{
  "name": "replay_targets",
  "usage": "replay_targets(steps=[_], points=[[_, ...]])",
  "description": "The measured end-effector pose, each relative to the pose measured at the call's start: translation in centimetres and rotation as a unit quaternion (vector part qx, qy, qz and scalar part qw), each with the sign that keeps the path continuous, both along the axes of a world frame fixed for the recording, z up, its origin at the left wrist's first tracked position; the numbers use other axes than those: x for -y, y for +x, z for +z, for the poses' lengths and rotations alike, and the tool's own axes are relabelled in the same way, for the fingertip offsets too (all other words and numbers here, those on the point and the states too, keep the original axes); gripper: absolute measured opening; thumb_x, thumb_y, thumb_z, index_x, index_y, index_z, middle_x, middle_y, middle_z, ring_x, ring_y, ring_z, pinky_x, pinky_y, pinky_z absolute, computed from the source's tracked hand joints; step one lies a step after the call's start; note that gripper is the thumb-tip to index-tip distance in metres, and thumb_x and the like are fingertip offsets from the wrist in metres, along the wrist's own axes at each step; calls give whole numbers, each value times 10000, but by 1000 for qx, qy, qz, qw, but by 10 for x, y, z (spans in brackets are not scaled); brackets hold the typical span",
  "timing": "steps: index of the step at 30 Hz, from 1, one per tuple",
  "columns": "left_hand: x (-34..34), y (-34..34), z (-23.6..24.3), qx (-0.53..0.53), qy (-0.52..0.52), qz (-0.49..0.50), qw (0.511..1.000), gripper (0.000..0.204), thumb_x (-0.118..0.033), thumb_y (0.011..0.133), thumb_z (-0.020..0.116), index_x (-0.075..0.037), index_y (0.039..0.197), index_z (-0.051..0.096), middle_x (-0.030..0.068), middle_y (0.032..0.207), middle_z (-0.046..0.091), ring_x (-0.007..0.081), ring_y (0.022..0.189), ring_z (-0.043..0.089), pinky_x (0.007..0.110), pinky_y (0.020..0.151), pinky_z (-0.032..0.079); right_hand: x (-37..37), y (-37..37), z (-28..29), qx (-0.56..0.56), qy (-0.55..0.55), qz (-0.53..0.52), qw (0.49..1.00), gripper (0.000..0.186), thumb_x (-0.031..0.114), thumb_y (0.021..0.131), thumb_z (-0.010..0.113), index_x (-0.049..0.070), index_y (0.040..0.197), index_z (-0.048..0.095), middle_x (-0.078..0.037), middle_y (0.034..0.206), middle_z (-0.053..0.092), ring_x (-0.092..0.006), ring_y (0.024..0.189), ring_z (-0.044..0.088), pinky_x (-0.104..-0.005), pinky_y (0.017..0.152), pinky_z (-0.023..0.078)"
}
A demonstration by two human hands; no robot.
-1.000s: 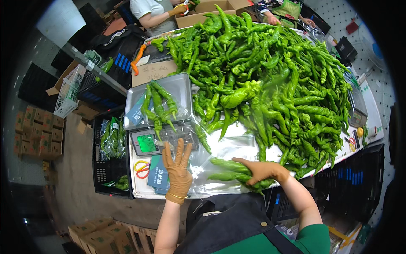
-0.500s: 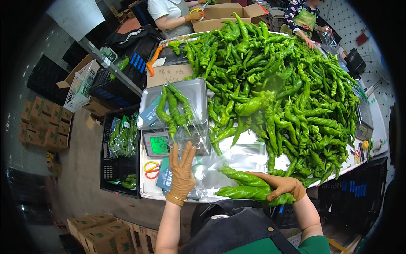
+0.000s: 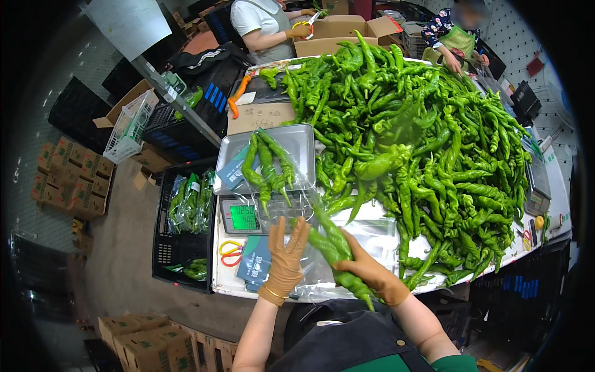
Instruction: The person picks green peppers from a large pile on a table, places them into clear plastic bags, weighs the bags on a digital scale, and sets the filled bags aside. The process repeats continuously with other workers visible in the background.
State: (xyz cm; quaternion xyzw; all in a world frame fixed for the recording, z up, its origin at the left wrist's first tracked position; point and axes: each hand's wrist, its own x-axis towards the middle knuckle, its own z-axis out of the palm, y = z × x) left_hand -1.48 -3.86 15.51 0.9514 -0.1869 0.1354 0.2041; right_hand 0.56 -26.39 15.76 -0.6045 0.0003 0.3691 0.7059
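My right hand [image 3: 375,273], in a brown glove, grips a few twisted green peppers [image 3: 331,239], tilted with their upper ends toward the scale. My gloved left hand [image 3: 285,260] is raised at the front of the scale, fingers stretched and apart, against the mouth of a clear plastic bag [image 3: 304,208]. Inside that bag, several long green peppers [image 3: 266,162] and a blue card [image 3: 232,172] lie on the steel pan of the scale [image 3: 302,149]. The scale's green display [image 3: 243,217] is lit. Where the bag's edge meets my left fingers is hard to make out.
A large pile of green peppers [image 3: 421,155] covers the table's right. Scissors [image 3: 230,253] and blue cards [image 3: 254,263] lie left of my left hand. A black crate [image 3: 164,248] holds bagged peppers. Two people work beyond the table, near an open carton [image 3: 338,28].
My right hand has brought its peppers leftward and up, turning them toward the bag mouth. My left hand stays by the bag. The whole view has shifted slightly.
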Motion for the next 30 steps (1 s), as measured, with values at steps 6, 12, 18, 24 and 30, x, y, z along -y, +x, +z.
replay_targets(steps=[6, 12, 18, 24, 30], points=[[-13, -3, 0, 13, 2, 15, 1000, 881, 34, 703, 598, -156, 1517, 321, 39, 1598, 264, 399, 1466, 158, 608, 1141, 162, -51, 28, 15, -84, 87, 39, 992, 890, 126, 794, 723, 84, 1519, 209, -206, 1289, 522, -293, 976, 651, -366, 626, 587], [-3, 1, 1, 20, -14, -25, 999, 899, 32, 689, 632, -160, 1512, 326, 45, 1592, 276, 408, 1460, 169, 627, 1126, 178, -70, 56, -11, -100, 135, -46, 985, 839, 120, 796, 728, 33, 1478, 247, -184, 1277, 529, -284, 967, 655, -380, 613, 596], [-2, 9, 1, 27, -8, -33, 999, 877, 58, 686, 568, -158, 1505, 339, 41, 1598, 257, 414, 1455, 176, 639, 1124, 174, -94, 73, -46, 95, -100, -42, 990, 884, 132, 818, 720, 36, 1513, 183, -174, 1259, 577, -240, 1082, 593, -324, 933, 502], [11, 7, -17, 35, -14, -30, 999, 881, 46, 672, 557, -150, 1505, 350, 47, 1601, 245, 418, 1457, 162, 627, 1140, 126, -106, 105, -95, 273, 77, -16, 959, 468, 142, 901, 629, -11, 1321, 493, -230, 1270, 577, -314, 1173, 564, -354, 1035, 427], [14, 21, 1, 45, -52, -30, 997, 859, 38, 675, 539, -123, 1500, 359, 71, 1587, 269, 415, 1454, 174, 611, 1146, 126, -178, 180, -12, 306, -226, -18, 925, 908, 334, 787, 746, -24, 1477, 276, -356, 1412, 377, -478, 1291, 427, -422, 1086, 377]])
